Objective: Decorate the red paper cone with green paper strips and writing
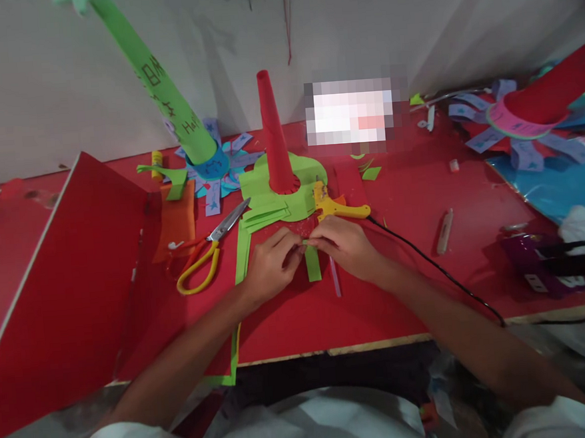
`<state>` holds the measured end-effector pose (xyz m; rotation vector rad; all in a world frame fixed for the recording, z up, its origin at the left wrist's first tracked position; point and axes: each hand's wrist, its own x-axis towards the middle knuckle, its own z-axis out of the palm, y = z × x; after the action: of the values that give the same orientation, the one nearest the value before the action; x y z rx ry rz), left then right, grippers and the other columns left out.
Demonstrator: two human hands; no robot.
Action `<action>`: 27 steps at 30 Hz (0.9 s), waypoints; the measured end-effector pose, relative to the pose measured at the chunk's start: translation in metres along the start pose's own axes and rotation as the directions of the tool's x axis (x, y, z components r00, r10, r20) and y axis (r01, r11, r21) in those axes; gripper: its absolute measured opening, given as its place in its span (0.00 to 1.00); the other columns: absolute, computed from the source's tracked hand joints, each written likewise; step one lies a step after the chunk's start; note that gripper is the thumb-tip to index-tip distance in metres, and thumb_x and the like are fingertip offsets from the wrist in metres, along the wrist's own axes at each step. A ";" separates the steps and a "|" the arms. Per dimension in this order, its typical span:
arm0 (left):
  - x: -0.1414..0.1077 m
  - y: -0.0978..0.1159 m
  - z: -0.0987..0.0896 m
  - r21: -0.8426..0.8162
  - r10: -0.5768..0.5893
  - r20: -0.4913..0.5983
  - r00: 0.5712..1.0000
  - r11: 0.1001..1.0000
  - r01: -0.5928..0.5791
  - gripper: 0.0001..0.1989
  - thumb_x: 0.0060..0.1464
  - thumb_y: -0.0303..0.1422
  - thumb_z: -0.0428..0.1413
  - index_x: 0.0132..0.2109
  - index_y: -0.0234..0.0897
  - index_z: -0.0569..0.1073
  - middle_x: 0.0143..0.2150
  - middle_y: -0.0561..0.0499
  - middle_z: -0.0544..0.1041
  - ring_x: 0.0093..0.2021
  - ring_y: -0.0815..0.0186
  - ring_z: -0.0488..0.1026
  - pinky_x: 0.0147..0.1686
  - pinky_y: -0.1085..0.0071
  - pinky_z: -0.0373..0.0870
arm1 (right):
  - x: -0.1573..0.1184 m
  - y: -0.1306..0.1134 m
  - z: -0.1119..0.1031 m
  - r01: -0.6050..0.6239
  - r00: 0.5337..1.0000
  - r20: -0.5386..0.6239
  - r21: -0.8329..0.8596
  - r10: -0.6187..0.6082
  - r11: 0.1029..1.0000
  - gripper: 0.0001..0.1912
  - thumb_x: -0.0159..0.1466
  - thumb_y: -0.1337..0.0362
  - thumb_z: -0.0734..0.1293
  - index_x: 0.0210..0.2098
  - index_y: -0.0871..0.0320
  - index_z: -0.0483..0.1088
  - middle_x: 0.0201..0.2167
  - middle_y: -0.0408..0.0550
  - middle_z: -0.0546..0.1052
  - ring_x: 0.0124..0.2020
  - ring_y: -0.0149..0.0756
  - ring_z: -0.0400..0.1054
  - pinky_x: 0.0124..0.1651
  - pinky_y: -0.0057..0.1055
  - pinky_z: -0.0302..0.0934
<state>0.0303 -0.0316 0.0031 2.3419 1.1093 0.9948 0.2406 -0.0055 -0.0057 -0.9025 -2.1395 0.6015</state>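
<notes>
Both hands meet at the middle of the red table, fingers pinched on the top end of a short green strip (314,264). My left hand (274,263) grips it from the left side, and my right hand (343,245) from the right. The strip's lower part hangs toward me. Just beyond the hands a red cone (275,140) stands upright on a green scalloped base (301,168). Several green strips (265,215) lie between that base and my left hand. A yellow glue gun (342,209) rests just beyond my right hand.
Yellow-handled scissors (209,255) lie to the left, near an orange sheet (178,213). A red board (76,281) leans at far left. A tall green cone (158,88) stands behind. The glue gun's black cord (441,268) crosses right, past a cutter (444,232) and a purple box (546,264).
</notes>
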 end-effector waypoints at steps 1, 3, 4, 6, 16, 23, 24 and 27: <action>0.000 0.000 0.000 -0.003 -0.004 0.002 1.000 1.000 0.004 0.06 0.67 0.25 0.51 0.40 0.38 0.70 0.36 0.51 0.73 0.35 0.68 0.71 0.34 0.72 0.66 | 0.000 0.000 -0.001 0.000 1.000 0.004 -0.001 0.000 1.000 0.21 0.76 0.51 0.58 0.34 0.55 0.71 0.30 0.45 0.76 0.34 0.36 0.68 0.41 0.34 0.59; -0.001 -0.001 0.000 -0.006 -0.009 0.002 1.000 1.000 0.009 0.05 0.67 0.26 0.51 0.41 0.38 0.70 0.37 0.50 0.73 0.36 0.67 0.71 0.35 0.71 0.66 | 0.001 -0.001 -0.003 0.000 1.000 0.003 0.002 0.000 1.000 0.22 0.77 0.51 0.56 0.34 0.55 0.72 0.30 0.46 0.76 0.34 0.37 0.68 0.40 0.35 0.59; -0.001 -0.001 0.001 -0.003 -0.010 0.000 1.000 1.000 0.010 0.05 0.67 0.26 0.51 0.41 0.38 0.70 0.37 0.50 0.74 0.36 0.67 0.72 0.35 0.71 0.66 | 0.001 -0.002 -0.004 0.000 1.000 -0.001 0.009 0.000 1.000 0.23 0.77 0.51 0.56 0.34 0.55 0.72 0.30 0.46 0.76 0.34 0.37 0.68 0.40 0.35 0.60; -0.001 -0.001 0.001 0.006 -0.009 -0.007 1.000 1.000 0.009 0.05 0.68 0.27 0.52 0.41 0.38 0.70 0.36 0.50 0.74 0.36 0.67 0.72 0.35 0.71 0.66 | 0.002 -0.003 -0.006 0.000 1.000 -0.013 0.032 0.000 0.999 0.23 0.77 0.51 0.56 0.35 0.55 0.73 0.31 0.47 0.77 0.35 0.37 0.69 0.41 0.35 0.61; -0.001 -0.003 0.001 -0.011 0.000 0.012 1.000 1.000 0.000 0.06 0.67 0.25 0.52 0.40 0.38 0.70 0.37 0.50 0.74 0.37 0.67 0.72 0.36 0.71 0.66 | 0.001 -0.002 0.000 -0.005 1.000 0.007 0.017 0.005 1.000 0.19 0.74 0.49 0.62 0.35 0.55 0.72 0.31 0.46 0.77 0.36 0.37 0.69 0.41 0.33 0.60; 0.000 -0.001 0.001 -0.005 0.003 0.004 1.000 1.000 -0.003 0.06 0.67 0.25 0.51 0.41 0.38 0.70 0.36 0.50 0.73 0.37 0.67 0.71 0.37 0.71 0.67 | 0.000 0.001 0.003 0.001 1.000 0.025 0.021 -0.002 1.000 0.20 0.77 0.52 0.57 0.35 0.55 0.71 0.31 0.46 0.76 0.34 0.37 0.68 0.39 0.34 0.59; 0.000 -0.001 0.001 -0.007 0.002 0.005 1.000 1.000 -0.002 0.06 0.68 0.25 0.51 0.41 0.38 0.70 0.36 0.50 0.73 0.37 0.67 0.71 0.37 0.71 0.67 | -0.001 0.002 0.003 -0.002 1.000 0.028 0.017 0.002 1.000 0.21 0.77 0.52 0.56 0.35 0.55 0.72 0.31 0.46 0.76 0.34 0.37 0.67 0.39 0.34 0.59; 0.000 -0.002 0.001 -0.008 -0.005 0.013 1.000 1.000 0.005 0.06 0.68 0.25 0.51 0.41 0.38 0.70 0.37 0.50 0.74 0.37 0.67 0.71 0.37 0.71 0.67 | -0.001 0.002 0.001 -0.013 0.999 0.034 0.012 0.012 1.000 0.22 0.78 0.53 0.54 0.36 0.55 0.72 0.31 0.46 0.76 0.34 0.36 0.67 0.39 0.33 0.59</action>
<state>0.0299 -0.0307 0.0014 2.3344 1.1038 0.9798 0.2412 -0.0054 -0.0085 -0.9057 -2.1594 0.6394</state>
